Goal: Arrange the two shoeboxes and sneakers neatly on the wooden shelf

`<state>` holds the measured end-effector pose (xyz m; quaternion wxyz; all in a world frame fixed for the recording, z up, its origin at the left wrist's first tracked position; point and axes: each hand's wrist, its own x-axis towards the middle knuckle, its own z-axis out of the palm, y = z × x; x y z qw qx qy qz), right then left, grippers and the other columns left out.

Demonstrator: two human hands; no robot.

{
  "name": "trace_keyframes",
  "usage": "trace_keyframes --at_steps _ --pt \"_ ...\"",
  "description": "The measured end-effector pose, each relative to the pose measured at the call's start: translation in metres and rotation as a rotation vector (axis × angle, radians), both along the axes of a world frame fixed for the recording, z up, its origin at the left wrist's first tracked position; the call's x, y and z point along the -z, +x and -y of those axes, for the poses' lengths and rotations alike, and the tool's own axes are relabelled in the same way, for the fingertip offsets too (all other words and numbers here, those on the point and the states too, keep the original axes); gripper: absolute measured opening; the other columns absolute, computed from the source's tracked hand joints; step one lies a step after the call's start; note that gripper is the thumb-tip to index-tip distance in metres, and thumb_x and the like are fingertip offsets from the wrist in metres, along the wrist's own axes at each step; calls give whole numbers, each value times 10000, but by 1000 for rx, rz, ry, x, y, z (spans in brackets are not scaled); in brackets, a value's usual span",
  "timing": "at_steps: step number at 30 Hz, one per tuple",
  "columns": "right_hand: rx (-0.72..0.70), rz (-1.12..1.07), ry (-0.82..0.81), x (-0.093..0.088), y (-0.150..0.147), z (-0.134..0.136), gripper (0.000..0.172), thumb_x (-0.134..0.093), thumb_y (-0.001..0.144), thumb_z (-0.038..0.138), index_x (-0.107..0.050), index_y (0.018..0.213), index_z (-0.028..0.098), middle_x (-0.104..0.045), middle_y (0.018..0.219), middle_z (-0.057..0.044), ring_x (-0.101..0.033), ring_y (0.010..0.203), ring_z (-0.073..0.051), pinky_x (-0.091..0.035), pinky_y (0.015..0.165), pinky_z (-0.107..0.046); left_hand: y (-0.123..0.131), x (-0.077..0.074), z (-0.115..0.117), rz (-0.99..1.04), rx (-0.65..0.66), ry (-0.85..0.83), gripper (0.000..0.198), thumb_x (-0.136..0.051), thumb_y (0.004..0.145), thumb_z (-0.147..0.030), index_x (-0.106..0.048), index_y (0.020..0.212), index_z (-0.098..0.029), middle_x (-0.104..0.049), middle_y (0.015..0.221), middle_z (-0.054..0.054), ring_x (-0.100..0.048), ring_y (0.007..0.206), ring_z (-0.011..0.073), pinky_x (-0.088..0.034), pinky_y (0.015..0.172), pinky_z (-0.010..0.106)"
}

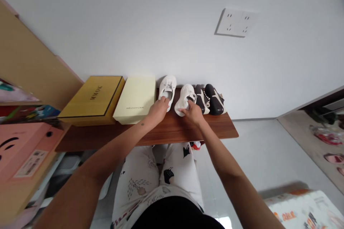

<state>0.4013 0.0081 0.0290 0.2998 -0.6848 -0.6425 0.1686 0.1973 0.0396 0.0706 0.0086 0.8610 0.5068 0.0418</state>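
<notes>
Two white sneakers stand apart on a narrow brown wooden shelf [172,132]. My left hand [159,110] grips the heel of the left white sneaker [168,83], whose toe points at the wall. The right white sneaker [185,94] is turned at an angle, and my right hand [192,112] is closed on its heel end, fingers partly inside the opening. Just right of it sits a pair of dark shoes with cream trim, the nearer one [201,100] beside the other dark shoe [215,100].
Left on the shelf lie a cream shoebox [137,96] and a mustard-yellow box [94,96]. A pink box [24,150] stands on shelving at far left. A wall socket plate [236,23] is above. Lower right is a white printed package [309,211]; pink shoes [334,158] lie far right.
</notes>
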Motion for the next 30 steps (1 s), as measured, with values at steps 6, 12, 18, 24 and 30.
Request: trace_keyframes --at_steps 6,12,18,24,30 --pt "-166 413 -107 -16 6 -5 241 -670 888 415 -599 1020 227 -696 1068 -88 -646 975 -259 -435 755 -304 5 19 -4 8 -4 -23 270 -401 1027 -262 -539 1205 -113 -572 1154 180 -641 1016 281 -483 806 343" --pt "-264 514 -130 -14 5 -5 271 -655 914 370 -596 1128 215 -684 1157 -115 -620 1084 -270 -449 809 -311 10 30 -7 4 -20 -48 255 -425 1021 -249 -537 1198 -104 -585 1154 183 -654 1037 285 -476 812 331" --pt "-277 535 -145 -9 1 -15 244 -665 911 354 -608 1106 220 -689 1158 -115 -620 1091 -268 -460 853 -321 13 33 -8 8 -49 -72 247 -422 1020 -232 -529 1206 -110 -593 1154 185 -661 1034 280 -474 806 330" --pt "-275 512 -148 -7 -4 -25 236 -677 900 337 -621 1100 224 -694 1152 -121 -625 1091 -281 -469 876 -340 11 39 -12 11 -57 -64 254 -406 1019 -227 -538 1202 -112 -606 1154 182 -665 1016 269 -476 790 320" --pt "-278 520 -156 -4 -10 -28 255 -674 899 339 -618 1120 225 -689 1169 -121 -622 1097 -276 -474 881 -340 11 41 -15 -9 -52 -71 270 -399 1025 -236 -536 1220 -109 -610 1156 183 -672 1013 274 -477 788 323"
